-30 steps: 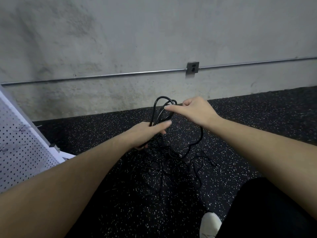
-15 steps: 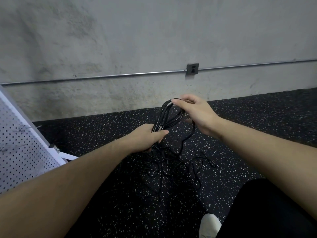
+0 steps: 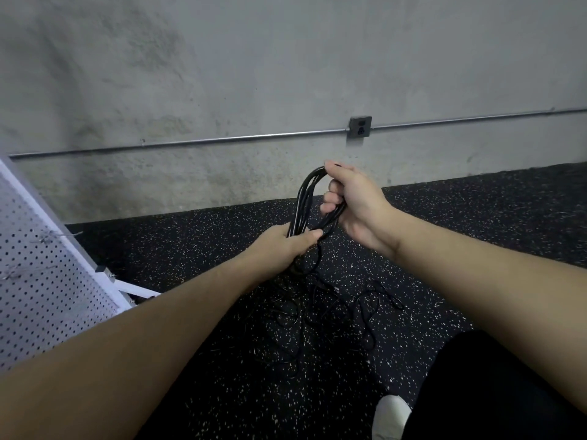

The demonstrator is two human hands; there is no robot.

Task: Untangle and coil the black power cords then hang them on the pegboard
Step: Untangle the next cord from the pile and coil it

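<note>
Mid-coil on one cord. The left hand (image 3: 282,246) grips the bottom of the coil (image 3: 301,201), fingers and thumb wrapped round the bunched strands. The right hand (image 3: 352,198) holds the top and far side of the loops, fingers curled over several turns. The coil is held upright in the air between both hands, in front of the concrete wall (image 3: 222,74) and above the floor (image 3: 476,223).

A tail runs from below the left hand down into the loose cords (image 3: 317,309) tangled on the speckled floor. I can't tell how many cords are in that pile, or whether the tail is free or snagged in it.

The pegboard (image 3: 41,274) stands at the left, well apart from the hands. Wire hooks show on it and no cord is visible hanging there.

My read: the first cord is partly coiled and nothing is hung yet, so it's early in the task.

The next move calls for:
- the left hand to keep the bundle clamped so the loops don't spill
- the right hand to let go of the top, pull up more slack and lay another loop of matching size
- a check of the tail for knots first, since a hard pull likely tightens the tangle
- securing the end, then going over to the pegboard
</note>
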